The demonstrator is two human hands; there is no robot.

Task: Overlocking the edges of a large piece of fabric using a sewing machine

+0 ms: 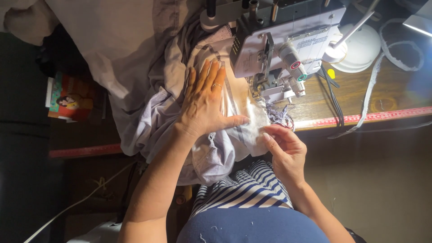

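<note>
A person sits at a sewing machine (pixel 288 49) in the upper middle of the frame. A pale lilac cloth (pixel 180 112) lies in a big soft heap across the middle and spills down off the wooden table (pixel 387 96) onto the person's lap.

The left hand (pixel 207 101) lies flat and wide on the cloth, fingers spread, pressing it down just left of the machine. The right hand (pixel 283 146), lower and to the right, pinches the near edge of the cloth between thumb and fingers, close to the needle part.

The cloth looks thin, light and floppy. It would bunch up and slide easily, so it seems best to hold it flat with an open palm and grip it at the edge.

A red measuring tape (pixel 382 116) runs along the table's front edge. A white round lamp base (pixel 360 49) sits at the upper right. A striped skirt (pixel 243 189) shows at the bottom.
</note>
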